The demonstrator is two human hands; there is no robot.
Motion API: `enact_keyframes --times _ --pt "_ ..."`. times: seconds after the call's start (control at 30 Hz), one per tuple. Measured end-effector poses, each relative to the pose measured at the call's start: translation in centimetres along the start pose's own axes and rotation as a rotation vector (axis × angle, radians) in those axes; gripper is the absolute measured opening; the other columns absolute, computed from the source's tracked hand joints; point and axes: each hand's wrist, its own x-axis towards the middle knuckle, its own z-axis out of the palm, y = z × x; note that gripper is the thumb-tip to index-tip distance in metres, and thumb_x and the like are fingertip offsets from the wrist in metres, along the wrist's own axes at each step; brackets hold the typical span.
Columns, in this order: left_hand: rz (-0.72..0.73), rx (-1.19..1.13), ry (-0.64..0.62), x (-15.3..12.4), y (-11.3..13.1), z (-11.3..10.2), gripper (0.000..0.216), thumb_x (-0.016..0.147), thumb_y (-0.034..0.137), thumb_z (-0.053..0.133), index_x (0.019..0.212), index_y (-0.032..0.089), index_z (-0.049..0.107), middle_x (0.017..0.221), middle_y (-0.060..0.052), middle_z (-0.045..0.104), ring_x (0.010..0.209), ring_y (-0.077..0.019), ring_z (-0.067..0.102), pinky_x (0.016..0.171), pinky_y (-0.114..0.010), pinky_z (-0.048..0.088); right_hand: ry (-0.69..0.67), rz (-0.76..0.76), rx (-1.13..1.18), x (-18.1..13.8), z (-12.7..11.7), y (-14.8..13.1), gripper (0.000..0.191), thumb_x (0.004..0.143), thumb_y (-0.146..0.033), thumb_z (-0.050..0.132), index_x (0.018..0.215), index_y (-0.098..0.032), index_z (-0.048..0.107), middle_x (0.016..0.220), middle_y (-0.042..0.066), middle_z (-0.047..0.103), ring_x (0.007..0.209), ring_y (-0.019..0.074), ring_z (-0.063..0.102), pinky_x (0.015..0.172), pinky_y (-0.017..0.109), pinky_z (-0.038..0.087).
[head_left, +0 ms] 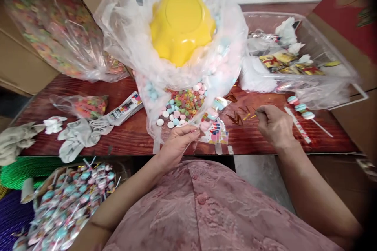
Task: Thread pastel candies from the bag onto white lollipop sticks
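Note:
My left hand [180,140] pinches the gathered end of a clear bag holding a candy skewer [212,113], with pink and blue marshmallow pieces and small coloured rings inside. The skewer slants up to the right over printed cards [217,132]. Farther right, my right hand [276,124] is closed, thumb and fingertips pinched on what looks like a thin gold twist tie. Loose gold twist ties [235,118] lie just left of it. An unbagged marshmallow skewer [301,107] on a white stick rests to its right.
A large plastic bag [235,43] of marshmallows and ring candies stands ahead, a yellow bowl [182,19] upside down on it. A clear bin [321,35] is back right. Grey gloves [78,135] and a small candy bag [90,106] lie left. Finished candy skewers [70,200] fill a box below.

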Motion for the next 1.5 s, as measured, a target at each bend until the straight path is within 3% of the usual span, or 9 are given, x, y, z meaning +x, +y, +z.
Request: enact_keyframes --times 0.13,0.27,0.43,0.53,0.83,0.97,1.2,1.3,1.5 --pt "0.050 0.010 0.074 -0.5 0.1 -0.8 0.030 0.065 0.040 0.087 0.066 0.013 0.074 0.067 -0.002 0.062 0.057 -0.0087 0.047 0.054 -0.024 0.035 0.152 0.155 0.354 0.1 -0.9 2.2 0.011 0.084 -0.030 0.063 0.081 -0.020 0.066 0.078 0.010 0.070 0.069 0.0221 0.062 0.068 0.036 0.048" --pt "0.032 -0.005 0.044 -0.1 -0.3 -0.1 0.029 0.065 0.040 0.086 0.065 0.014 0.075 0.065 0.000 0.059 0.057 -0.0083 0.046 0.055 -0.024 0.036 0.209 0.094 0.598 -1.6 -0.5 -1.4 0.017 0.082 -0.034 0.073 0.093 -0.022 0.072 0.087 0.004 0.074 0.076 0.0196 0.068 0.074 0.033 0.055" --pt "0.120 -0.021 0.007 0.5 -0.2 1.8 0.029 0.064 0.040 0.086 0.064 0.014 0.075 0.086 -0.004 0.066 0.074 -0.0103 0.057 0.066 -0.023 0.043 0.116 -0.378 0.709 -2.4 0.4 -10.3 0.009 0.088 -0.014 0.065 0.086 -0.023 0.069 0.078 0.000 0.072 0.068 0.0142 0.068 0.064 0.026 0.053" --pt "0.074 0.015 -0.061 0.5 -0.2 1.4 0.036 0.068 0.046 0.083 0.065 0.013 0.072 0.071 -0.002 0.063 0.060 -0.0091 0.054 0.057 -0.024 0.041 0.085 -0.696 0.594 -2.0 0.8 -13.3 0.017 0.088 -0.005 0.059 0.088 -0.022 0.063 0.078 0.001 0.071 0.068 0.0132 0.067 0.063 0.024 0.051" --pt "0.082 0.031 0.005 -0.4 -0.5 -1.6 0.045 0.064 0.053 0.085 0.067 0.011 0.071 0.071 -0.001 0.060 0.050 -0.0080 0.054 0.046 -0.023 0.044 0.097 -0.943 0.553 -0.7 3.1 -15.8 0.021 0.085 -0.002 0.055 0.080 -0.023 0.052 0.062 -0.003 0.059 0.055 0.0123 0.055 0.054 0.025 0.041" --pt "0.129 -0.066 0.037 -0.3 0.1 -2.3 0.040 0.062 0.048 0.088 0.065 0.011 0.073 0.073 -0.002 0.061 0.053 -0.0073 0.055 0.047 -0.022 0.044 0.021 -0.714 0.774 -0.7 3.4 -17.1 0.015 0.083 -0.011 0.070 0.088 -0.023 0.063 0.074 0.000 0.070 0.064 0.0138 0.063 0.059 0.026 0.048" --pt "0.337 -0.095 0.170 -0.3 0.8 -3.5 0.031 0.069 0.043 0.086 0.071 0.013 0.077 0.084 -0.002 0.061 0.056 -0.0047 0.053 0.048 -0.020 0.043 -0.483 0.315 1.538 -1.9 5.0 -19.5 0.026 0.078 -0.045 0.078 0.087 -0.021 0.074 0.073 0.004 0.069 0.057 0.0129 0.056 0.045 0.022 0.037" --pt "0.440 0.028 0.174 -0.6 1.4 -3.8 0.030 0.075 0.044 0.083 0.071 0.015 0.079 0.088 -0.003 0.061 0.060 -0.0050 0.052 0.051 -0.020 0.042 -0.576 0.394 1.647 -2.3 5.0 -20.9 0.031 0.068 -0.044 0.086 0.089 -0.022 0.078 0.066 0.002 0.065 0.056 0.0120 0.050 0.046 0.022 0.034" --pt "0.522 0.111 0.200 -0.9 1.7 -4.0 0.027 0.078 0.045 0.080 0.079 0.018 0.082 0.092 -0.006 0.065 0.081 -0.0136 0.061 0.068 -0.024 0.050 -0.505 0.385 1.688 -1.7 4.5 -22.6 0.028 0.060 -0.039 0.092 0.079 -0.023 0.078 0.065 -0.001 0.061 0.056 0.0088 0.042 0.050 0.022 0.034"
